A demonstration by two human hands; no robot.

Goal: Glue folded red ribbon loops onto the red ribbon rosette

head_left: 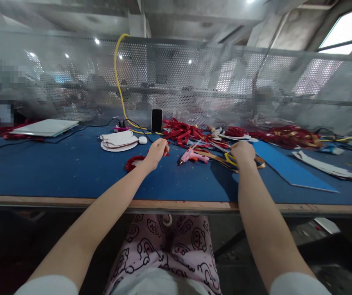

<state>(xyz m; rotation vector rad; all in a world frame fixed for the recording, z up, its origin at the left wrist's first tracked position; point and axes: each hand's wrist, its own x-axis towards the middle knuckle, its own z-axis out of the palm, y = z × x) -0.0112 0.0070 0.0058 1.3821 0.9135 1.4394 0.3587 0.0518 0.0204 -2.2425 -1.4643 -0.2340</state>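
My left hand (159, 150) is closed above the blue table, with a bit of red at its fingertips that is too small to make out. Partly behind my left wrist lies a red ring-shaped piece (130, 163) with a pale middle. My right hand (243, 152) is closed over the yellow-handled scissors (231, 159); its fingertips are mostly hidden, so what it grips is unclear. Between my hands a pink glue gun (192, 156) rests on its side. Gold ribbon (214, 156) runs beside it toward my right hand.
Red ribbons (183, 133) are heaped behind the glue gun. A phone (156, 120) stands upright against the mesh screen (176, 73). White pieces (119, 140) are stacked at left. A blue board (289, 168) and white strips (326, 166) lie at right.
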